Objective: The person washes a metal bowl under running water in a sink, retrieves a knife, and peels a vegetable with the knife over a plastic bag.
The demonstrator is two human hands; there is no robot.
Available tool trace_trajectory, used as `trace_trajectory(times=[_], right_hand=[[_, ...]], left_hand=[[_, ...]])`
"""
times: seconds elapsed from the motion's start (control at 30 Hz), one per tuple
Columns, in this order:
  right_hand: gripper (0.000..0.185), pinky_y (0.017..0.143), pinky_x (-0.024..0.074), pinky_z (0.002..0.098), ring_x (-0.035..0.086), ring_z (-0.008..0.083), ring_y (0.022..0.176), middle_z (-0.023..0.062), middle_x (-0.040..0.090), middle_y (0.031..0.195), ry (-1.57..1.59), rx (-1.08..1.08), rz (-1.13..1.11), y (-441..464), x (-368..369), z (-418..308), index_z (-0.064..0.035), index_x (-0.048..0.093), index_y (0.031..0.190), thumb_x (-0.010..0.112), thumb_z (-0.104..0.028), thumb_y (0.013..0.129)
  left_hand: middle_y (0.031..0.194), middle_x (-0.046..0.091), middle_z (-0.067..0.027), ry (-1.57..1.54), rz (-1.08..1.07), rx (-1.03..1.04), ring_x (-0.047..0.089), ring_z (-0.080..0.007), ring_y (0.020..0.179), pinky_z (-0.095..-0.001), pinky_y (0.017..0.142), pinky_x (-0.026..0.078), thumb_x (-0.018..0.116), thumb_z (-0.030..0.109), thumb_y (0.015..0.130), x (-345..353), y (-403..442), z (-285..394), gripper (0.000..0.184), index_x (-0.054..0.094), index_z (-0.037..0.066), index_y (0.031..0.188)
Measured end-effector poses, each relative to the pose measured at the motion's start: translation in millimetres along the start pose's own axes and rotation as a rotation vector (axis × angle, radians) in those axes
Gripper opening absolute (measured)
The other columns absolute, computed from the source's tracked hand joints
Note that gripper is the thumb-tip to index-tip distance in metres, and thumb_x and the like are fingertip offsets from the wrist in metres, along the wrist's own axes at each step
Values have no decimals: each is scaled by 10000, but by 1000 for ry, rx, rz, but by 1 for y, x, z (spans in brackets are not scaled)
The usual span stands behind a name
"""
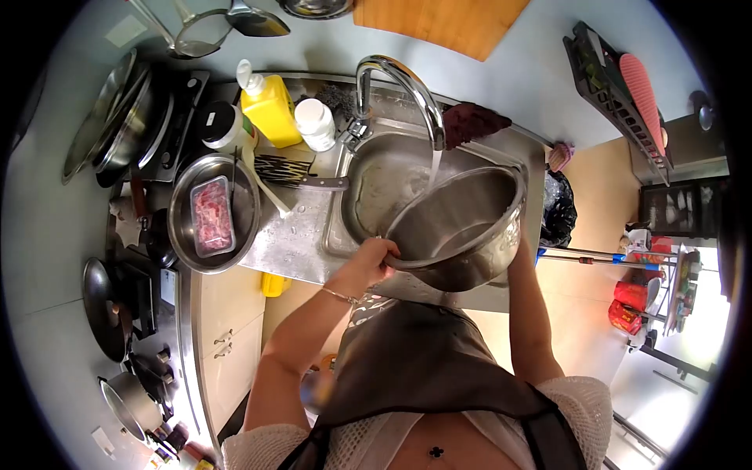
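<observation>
A deep stainless steel pot point(462, 262) is tilted over the front right of the sink point(335, 227). My left hand point(374, 262) grips its rim on the left, fingers closed over the edge. At the pot's right side is my right hand point(520, 249), holding it from outside; most of its fingers are hidden behind the wall. From the curved faucet point(407, 77) a thin stream of water point(435, 168) runs down to the pot's far rim; I cannot tell whether it lands inside. The pot's bottom looks wet.
Left of the sink stands a metal bowl point(178, 235) with a plastic tray of raw meat point(211, 215). A knife point(323, 183) lies on the counter near a yellow pump bottle point(270, 110) and a white jar point(315, 124). A dark red cloth point(473, 124) lies behind the sink.
</observation>
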State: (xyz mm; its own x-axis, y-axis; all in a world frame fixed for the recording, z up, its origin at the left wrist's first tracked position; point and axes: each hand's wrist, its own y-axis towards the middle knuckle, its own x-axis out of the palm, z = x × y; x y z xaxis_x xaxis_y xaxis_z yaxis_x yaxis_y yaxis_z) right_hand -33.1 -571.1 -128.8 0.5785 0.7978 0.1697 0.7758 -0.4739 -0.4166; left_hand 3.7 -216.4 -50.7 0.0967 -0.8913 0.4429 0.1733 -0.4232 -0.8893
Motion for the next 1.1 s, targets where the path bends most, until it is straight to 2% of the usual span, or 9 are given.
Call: trace_trajectory(times=[0.13, 0.4, 0.5, 0.63, 0.7, 0.83, 0.9, 1.0, 1.1], right_hand=[[207, 689, 460, 304, 576, 170, 763, 102, 601, 883, -251, 94, 6, -32, 48, 56, -18, 563, 944, 503, -57, 750], [194, 716, 439, 354, 568, 279, 809, 125, 598, 804, -885, -81, -55, -50, 110, 136, -39, 589, 864, 555, -78, 677], [249, 753, 425, 397, 516, 318, 908, 163, 551, 956, -1186, -200, 7, -59, 125, 141, -41, 571, 913, 620, -112, 680], [343, 830, 381, 424, 404, 347, 1066, 165, 426, 1162, -1496, -86, 10, -74, 132, 111, -56, 539, 996, 636, -136, 677], [533, 880, 345, 458, 285, 372, 1174, 160, 307, 1280, -1838, -330, 237, -76, 121, 110, -73, 439, 1132, 673, -156, 660], [748, 899, 338, 478, 326, 360, 1172, 190, 353, 1251, -1796, -44, 194, -70, 99, 99, -53, 333, 1206, 734, -211, 595], [951, 912, 346, 465, 382, 351, 1146, 225, 388, 1221, -1247, 295, 110, -48, 68, 117, -16, 253, 1235, 797, -263, 496], [1095, 904, 364, 423, 375, 391, 1114, 261, 292, 1256, -832, 351, -3, -30, 32, 152, -38, 119, 1301, 815, -289, 494], [1139, 915, 363, 420, 404, 356, 1118, 275, 384, 1192, -912, 276, 51, -38, 43, 131, -15, 131, 1284, 836, -255, 423]], left_hand=[[764, 542, -85, 303, 14, 372, 530, -190, 679, -292, 621, 472, 492, -29, 672, -48, -28, 27, 173, 528, -26, 842], [947, 564, -81, 779, 423, 1133, 526, -124, 818, -236, 715, 427, 432, -14, 718, -151, -124, 16, 370, 477, -28, 1086], [972, 566, -85, 442, 416, 1084, 522, -137, 873, -252, 794, 402, 438, -17, 741, -164, -133, 3, 361, 469, -31, 1100], [958, 566, -86, 522, 542, 1126, 522, -141, 845, -266, 760, 415, 470, 15, 763, -187, -123, -10, 322, 472, -38, 1081], [938, 568, -83, 548, 624, 1082, 524, -142, 827, -269, 744, 418, 480, 28, 763, -199, -113, -14, 303, 483, -40, 1058], [873, 573, -76, 510, 834, 981, 526, -142, 774, -260, 700, 421, 503, 39, 742, -194, -108, -24, 263, 512, -46, 991], [860, 574, -77, 425, 773, 820, 529, -143, 754, -251, 682, 423, 502, 30, 730, -188, -117, -29, 268, 515, -49, 986], [841, 577, -78, 361, 647, 669, 537, -140, 710, -223, 630, 427, 487, -7, 690, -137, -133, -22, 329, 509, -63, 1013], [901, 592, -100, 601, 759, 1157, 552, -138, 756, -242, 686, 441, 452, -63, 667, -77, -129, -15, 371, 523, -83, 1031]])
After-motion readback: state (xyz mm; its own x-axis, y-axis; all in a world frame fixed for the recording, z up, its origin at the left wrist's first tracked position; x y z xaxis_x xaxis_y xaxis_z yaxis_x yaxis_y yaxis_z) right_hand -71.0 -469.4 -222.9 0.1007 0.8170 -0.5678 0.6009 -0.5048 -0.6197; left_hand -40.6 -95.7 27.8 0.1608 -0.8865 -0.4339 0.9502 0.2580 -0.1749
